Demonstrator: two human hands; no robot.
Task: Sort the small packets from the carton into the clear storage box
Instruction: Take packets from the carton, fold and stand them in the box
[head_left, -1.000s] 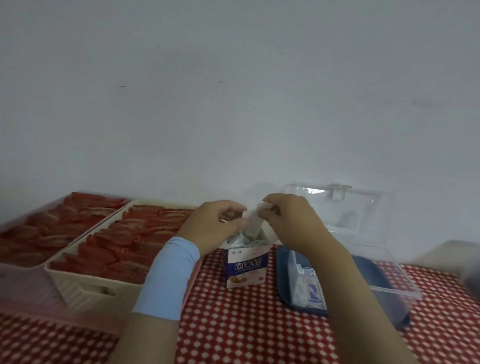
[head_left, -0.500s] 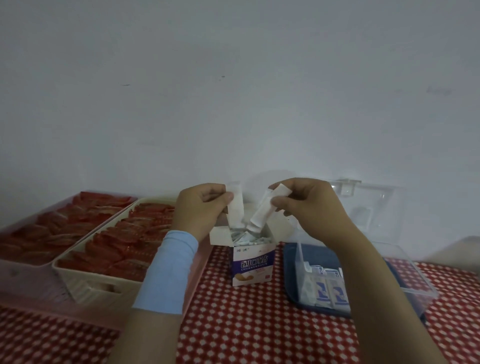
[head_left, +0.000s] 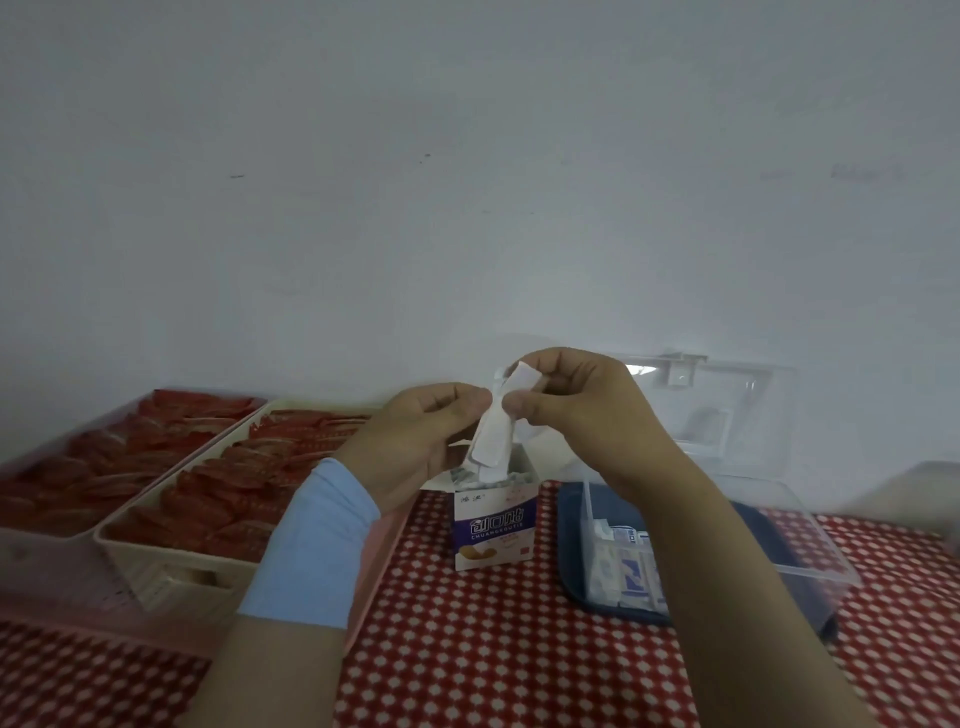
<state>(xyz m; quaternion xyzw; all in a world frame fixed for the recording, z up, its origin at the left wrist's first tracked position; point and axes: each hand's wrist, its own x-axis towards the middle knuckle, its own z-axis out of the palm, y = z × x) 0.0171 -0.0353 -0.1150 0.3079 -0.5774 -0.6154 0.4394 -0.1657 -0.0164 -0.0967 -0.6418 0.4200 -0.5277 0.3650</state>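
A small white and purple carton (head_left: 491, 530) stands open on the red checked tablecloth, with more packets showing at its top. Just above it my left hand (head_left: 421, 436) and my right hand (head_left: 576, 410) meet, and both pinch a few white packets (head_left: 493, 439) bunched together between thumbs and fingers. To the right stands the clear storage box (head_left: 810, 540) with its lid raised behind it; a few blue and white packets (head_left: 626, 574) lie inside at its left end. My right forearm covers part of the box.
Two trays of red wrapped items, a pink one (head_left: 31, 561) and a cream one (head_left: 161, 566), fill the left side. The clear box sits on a dark blue tray (head_left: 576, 519). A white wall rises right behind the table.
Each hand first held its own packet apart above the carton. They have come together, and the packets are now bunched between both hands.
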